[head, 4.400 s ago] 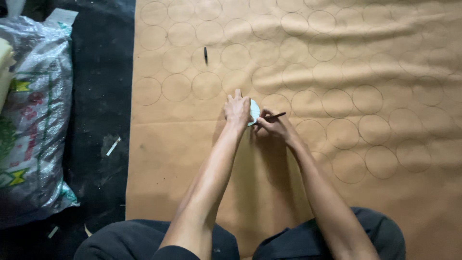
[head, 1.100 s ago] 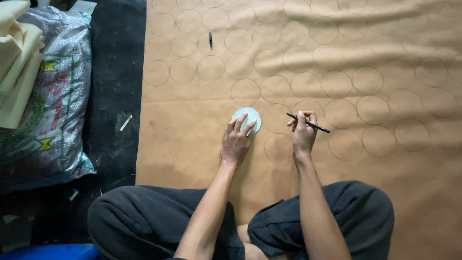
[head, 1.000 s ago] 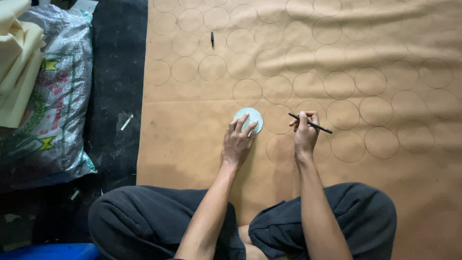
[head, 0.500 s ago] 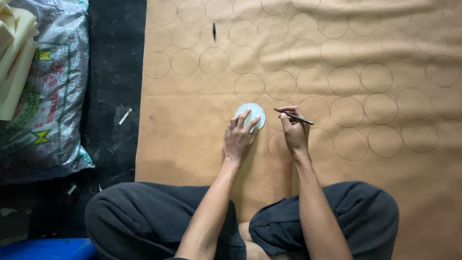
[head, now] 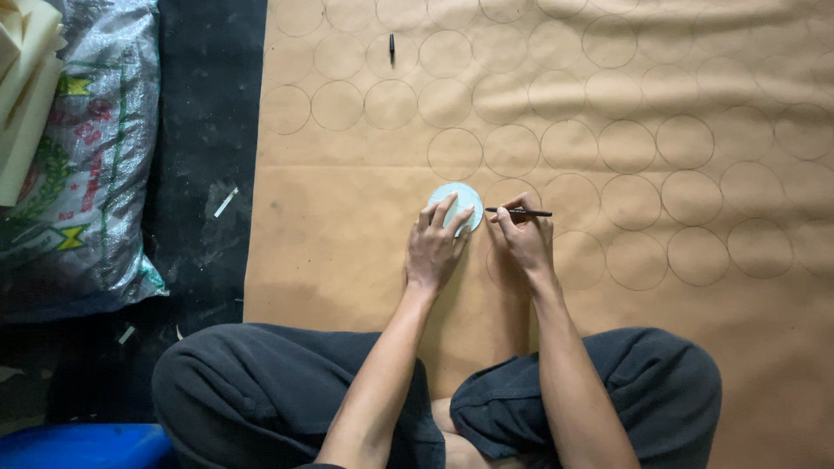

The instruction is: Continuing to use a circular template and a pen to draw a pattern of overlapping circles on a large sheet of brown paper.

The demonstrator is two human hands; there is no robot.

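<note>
- Left hand (head: 437, 246): fingers spread flat, pressing down on a pale round disc (head: 460, 203); no closed grasp.
- Disc: lies on a large brown paper sheet (head: 347, 226) marked with drawn circles, at the row's left end.
- Right hand (head: 524, 236): fingers pinched around a thin black pen (head: 519, 212), tip just beside the disc's right edge.
- Second black pen (head: 392, 47): lies loose on the sheet, well apart.
- Printed plastic sack (head: 82, 165): on the dark floor, left.

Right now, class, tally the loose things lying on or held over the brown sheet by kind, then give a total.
Pens: 2, one in the right hand at, one lying loose.
Pale round discs: 1, under the left hand at.
Total: 3.
</note>
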